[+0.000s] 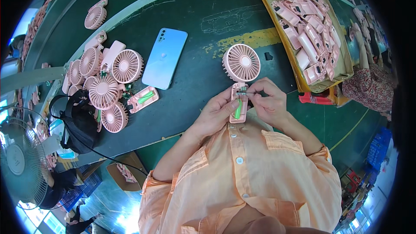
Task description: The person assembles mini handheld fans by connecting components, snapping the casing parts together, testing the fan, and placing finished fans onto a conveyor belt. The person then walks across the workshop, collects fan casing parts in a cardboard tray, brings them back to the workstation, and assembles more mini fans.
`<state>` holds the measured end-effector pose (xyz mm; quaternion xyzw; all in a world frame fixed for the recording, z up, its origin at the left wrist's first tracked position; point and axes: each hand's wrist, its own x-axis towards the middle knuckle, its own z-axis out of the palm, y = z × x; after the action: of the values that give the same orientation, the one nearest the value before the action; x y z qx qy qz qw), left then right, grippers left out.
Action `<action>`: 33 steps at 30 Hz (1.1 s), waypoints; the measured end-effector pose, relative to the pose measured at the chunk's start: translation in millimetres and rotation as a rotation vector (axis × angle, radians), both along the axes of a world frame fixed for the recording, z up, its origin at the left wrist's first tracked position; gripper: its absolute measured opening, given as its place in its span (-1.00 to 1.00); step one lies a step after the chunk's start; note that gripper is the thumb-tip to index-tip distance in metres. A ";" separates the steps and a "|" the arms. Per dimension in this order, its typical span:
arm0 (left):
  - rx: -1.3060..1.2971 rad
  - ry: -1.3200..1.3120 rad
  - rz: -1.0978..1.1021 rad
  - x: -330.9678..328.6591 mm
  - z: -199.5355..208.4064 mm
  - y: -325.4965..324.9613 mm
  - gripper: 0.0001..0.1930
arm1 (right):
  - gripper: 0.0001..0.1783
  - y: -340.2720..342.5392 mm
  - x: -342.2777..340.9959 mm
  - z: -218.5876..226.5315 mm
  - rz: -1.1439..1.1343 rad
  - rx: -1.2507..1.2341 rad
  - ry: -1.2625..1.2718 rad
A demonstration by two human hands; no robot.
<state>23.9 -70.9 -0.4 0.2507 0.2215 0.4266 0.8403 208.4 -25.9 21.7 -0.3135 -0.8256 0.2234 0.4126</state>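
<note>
A pink handheld fan (242,63) is held upright in front of my shirt, its round grille pointing away over the table edge. Its handle stands open, showing a green battery (238,109) and a small circuit board (243,89). My left hand (218,109) is closed round the handle, thumb against the battery. The fingers of my right hand (268,99) pinch together at the circuit board from the right side; whatever lies between the fingertips is too small to make out.
Several pink fans (105,91) lie clustered at the left, beside a black mesh bag (80,123). A blue phone (165,58) lies mid-table. A cardboard box (346,71) of pink handle shells stands at right. Beyond it sits another person's patterned sleeve (368,91). A grey fan (21,160) stands lower left.
</note>
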 end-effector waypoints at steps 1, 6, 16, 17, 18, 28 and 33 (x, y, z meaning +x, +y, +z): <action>0.004 0.008 0.004 0.2 -0.9 0.1 -0.58 | -0.86 0.1 -0.6 0.0 0.002 0.000 0.000; 0.006 0.023 0.029 0.3 0.0 -0.7 -0.59 | -0.86 -1.4 -5.4 0.4 0.014 0.040 -0.006; -0.054 0.233 0.089 6.2 6.8 0.5 -0.71 | -0.79 -3.5 -6.0 -4.4 0.022 0.026 -0.033; -0.073 0.238 0.103 7.0 6.9 0.5 -0.74 | -0.80 -3.2 -5.9 -5.5 0.026 0.023 -0.031; -0.073 0.238 0.102 7.3 7.4 0.6 -0.74 | -0.80 -2.8 -5.9 -6.3 0.030 0.021 -0.028; -0.023 0.473 0.134 12.0 12.1 5.2 -0.85 | -0.87 5.5 -5.3 -4.5 0.100 -0.001 -0.064; -0.072 0.420 0.132 11.2 13.8 4.0 -0.84 | -0.88 6.7 -0.9 -5.0 0.114 -0.101 -0.107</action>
<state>35.1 -67.0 13.4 0.2886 0.4228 0.4111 0.7543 207.5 -19.2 16.7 -0.2977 -0.8507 0.2706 0.3382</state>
